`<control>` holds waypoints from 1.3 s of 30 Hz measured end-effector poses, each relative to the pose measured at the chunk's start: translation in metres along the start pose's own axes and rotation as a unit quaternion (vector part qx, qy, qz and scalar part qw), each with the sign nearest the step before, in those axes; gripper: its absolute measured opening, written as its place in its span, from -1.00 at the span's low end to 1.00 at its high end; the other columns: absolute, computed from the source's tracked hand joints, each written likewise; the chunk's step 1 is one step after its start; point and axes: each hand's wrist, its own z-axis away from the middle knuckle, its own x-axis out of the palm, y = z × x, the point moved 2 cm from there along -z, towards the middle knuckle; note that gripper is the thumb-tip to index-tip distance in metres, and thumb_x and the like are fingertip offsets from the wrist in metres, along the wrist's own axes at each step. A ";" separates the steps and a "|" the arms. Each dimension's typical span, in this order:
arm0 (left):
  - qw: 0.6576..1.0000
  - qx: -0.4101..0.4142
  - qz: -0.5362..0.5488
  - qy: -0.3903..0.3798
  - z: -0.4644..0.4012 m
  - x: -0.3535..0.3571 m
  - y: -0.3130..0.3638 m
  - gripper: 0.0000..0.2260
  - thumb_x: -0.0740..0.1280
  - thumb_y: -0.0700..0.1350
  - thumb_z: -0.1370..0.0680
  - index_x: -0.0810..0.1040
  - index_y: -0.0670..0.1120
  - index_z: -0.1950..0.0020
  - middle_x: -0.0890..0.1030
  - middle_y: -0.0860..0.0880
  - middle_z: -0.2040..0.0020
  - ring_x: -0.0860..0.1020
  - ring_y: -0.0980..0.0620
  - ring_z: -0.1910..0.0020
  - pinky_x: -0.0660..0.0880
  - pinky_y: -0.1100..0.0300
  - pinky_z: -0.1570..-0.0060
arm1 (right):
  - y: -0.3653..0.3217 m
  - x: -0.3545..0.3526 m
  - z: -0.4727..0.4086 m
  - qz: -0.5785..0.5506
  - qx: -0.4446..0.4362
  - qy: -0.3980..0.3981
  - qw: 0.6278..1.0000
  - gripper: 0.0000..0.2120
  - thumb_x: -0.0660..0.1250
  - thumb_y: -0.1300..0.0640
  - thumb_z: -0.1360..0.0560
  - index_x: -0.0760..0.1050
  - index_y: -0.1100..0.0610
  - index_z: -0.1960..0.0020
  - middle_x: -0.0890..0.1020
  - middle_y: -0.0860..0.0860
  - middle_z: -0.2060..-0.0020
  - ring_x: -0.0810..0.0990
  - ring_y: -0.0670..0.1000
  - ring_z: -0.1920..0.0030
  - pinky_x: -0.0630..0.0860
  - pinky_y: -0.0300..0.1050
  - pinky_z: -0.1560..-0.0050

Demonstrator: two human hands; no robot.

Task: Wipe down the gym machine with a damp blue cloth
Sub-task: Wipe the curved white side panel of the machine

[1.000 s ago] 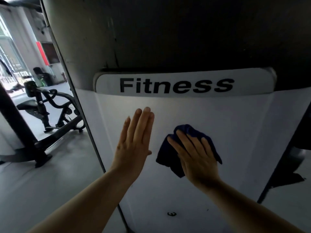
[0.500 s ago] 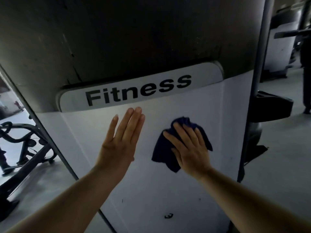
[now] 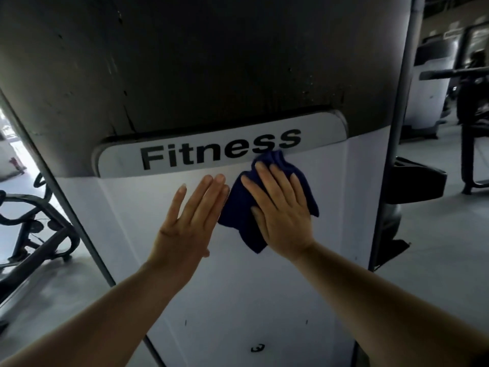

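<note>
The gym machine's white shroud panel (image 3: 238,300) fills the middle of the view, with a dark upper section and a pale band reading "Fitness" (image 3: 219,152). My right hand (image 3: 280,215) presses a bunched dark blue cloth (image 3: 238,207) flat against the panel with straight, spread fingers. The cloth's top edge touches the underside of the lettered band. My left hand (image 3: 190,221) rests flat on the panel just left of the cloth, fingers straight and together, holding nothing.
A grey steel post (image 3: 391,154) runs down the machine's right side, with a black padded part (image 3: 415,181) beside it. A black exercise bike frame (image 3: 34,221) stands at the left. More machines (image 3: 428,75) and a dark-clothed person (image 3: 473,102) stand at the far right.
My right hand has slid the blue cloth up the panel until it meets the "Fitness" band. My left hand has stayed flat on the panel beside it.
</note>
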 end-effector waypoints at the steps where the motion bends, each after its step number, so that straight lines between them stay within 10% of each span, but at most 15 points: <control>1: 1.000 0.011 0.007 0.000 0.001 -0.002 -0.005 0.32 0.64 0.20 -0.10 -0.05 -0.24 -0.60 -0.04 -0.21 -0.60 0.01 -0.17 -0.57 -0.10 -0.14 -0.53 | 0.005 0.001 0.009 0.001 -0.013 -0.010 1.000 -0.54 0.09 0.05 -0.65 0.20 0.03 -0.54 0.21 0.02 -0.53 0.15 0.07 -0.54 -0.03 0.06 -0.55; 28: 0.984 0.151 -0.067 0.060 -0.051 -0.048 0.021 0.16 0.57 0.03 -0.32 -0.19 -0.29 -0.57 -0.19 -0.24 -0.59 -0.18 -0.20 -0.57 -0.18 -0.11 -0.53 | 0.053 0.001 0.051 -0.096 0.200 0.049 0.974 -0.55 -0.05 -0.03 -0.68 0.12 -0.03 -0.56 0.03 -0.06 -0.58 0.04 0.08 -0.58 0.01 0.13 -0.55; 39: 0.968 0.210 -0.110 -0.083 -0.086 -0.080 0.045 -0.05 0.25 -0.04 -0.61 -0.55 -0.41 -0.36 -0.59 -0.38 -0.35 -0.57 -0.32 -0.33 -0.53 -0.19 -0.27 | 0.086 -0.007 0.057 -0.199 0.292 0.041 0.934 -0.52 -0.06 0.00 -0.66 -0.01 -0.12 -0.57 -0.12 -0.26 -0.55 -0.09 -0.07 -0.59 -0.06 0.10 -0.57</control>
